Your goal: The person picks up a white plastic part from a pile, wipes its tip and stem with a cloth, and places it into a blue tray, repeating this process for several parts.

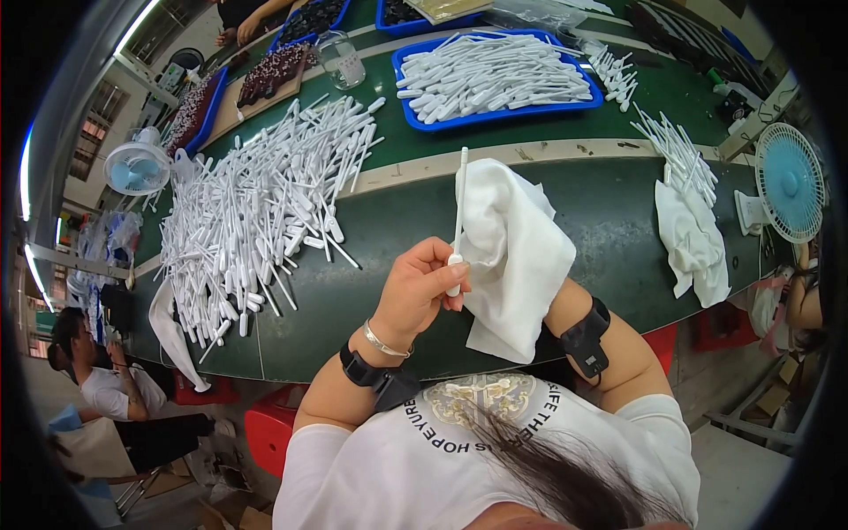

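Note:
My left hand (422,287) is closed on the thick handle end of a white plastic stick (460,208), its thin shaft pointing up. Beside the stick hangs a white cloth (514,265), draped over my right hand and held up by it; the fingers are hidden under its folds. Only my right forearm (632,353) shows, coming in from the right. The cloth lies against the stick along its right side. A large loose heap of similar white sticks (256,199) covers the table to the left of my hands.
Beyond the table's pale ledge (397,170) stands a blue tray (411,115) piled with white sticks. More sticks (680,159) and a second white cloth (693,238) lie at right, near a fan (789,183). Another fan (137,168) and a clear jar (340,60) stand at left. A co-worker's arm shows far left.

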`<state>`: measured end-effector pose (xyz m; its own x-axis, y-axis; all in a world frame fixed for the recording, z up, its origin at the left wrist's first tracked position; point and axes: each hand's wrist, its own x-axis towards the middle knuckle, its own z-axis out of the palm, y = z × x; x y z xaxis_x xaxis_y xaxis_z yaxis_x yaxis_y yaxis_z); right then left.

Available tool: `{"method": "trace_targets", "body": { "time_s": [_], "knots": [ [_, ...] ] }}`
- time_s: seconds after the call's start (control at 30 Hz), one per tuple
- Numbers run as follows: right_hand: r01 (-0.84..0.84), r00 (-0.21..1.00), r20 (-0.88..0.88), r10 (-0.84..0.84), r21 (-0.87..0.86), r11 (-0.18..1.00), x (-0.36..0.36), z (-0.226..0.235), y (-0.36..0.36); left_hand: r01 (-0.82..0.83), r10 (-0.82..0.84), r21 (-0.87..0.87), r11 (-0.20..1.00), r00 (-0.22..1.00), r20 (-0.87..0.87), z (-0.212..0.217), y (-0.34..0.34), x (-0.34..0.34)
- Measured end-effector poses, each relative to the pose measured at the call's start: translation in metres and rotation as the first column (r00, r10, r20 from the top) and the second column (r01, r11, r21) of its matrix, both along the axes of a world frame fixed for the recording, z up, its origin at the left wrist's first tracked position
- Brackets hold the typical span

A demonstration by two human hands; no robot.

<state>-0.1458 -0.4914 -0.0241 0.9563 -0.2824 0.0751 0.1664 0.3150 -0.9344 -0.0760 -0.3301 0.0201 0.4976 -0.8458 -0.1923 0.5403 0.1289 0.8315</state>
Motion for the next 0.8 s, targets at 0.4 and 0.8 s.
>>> {"method": "trace_targets", "body": {
  "time_s": [0.4, 0.8],
  "knots": [
    [-0.26, 0.964, 0.06, 0.26, 0.432, 0.863, -0.022, -0.01, 0.004, 0.14, -0.141, 0.043, 0.989, 0.99, 0.008, -0.002, -0.009, -0.015],
    [-0.208, 0.969, -0.048, 0.243, 0.368, 0.906, -0.006, 0.022, 0.025, -0.329, 0.287, 0.003, 0.944, 0.829, 0.479, 0.004, 0.002, 0.0]
  ]
}}
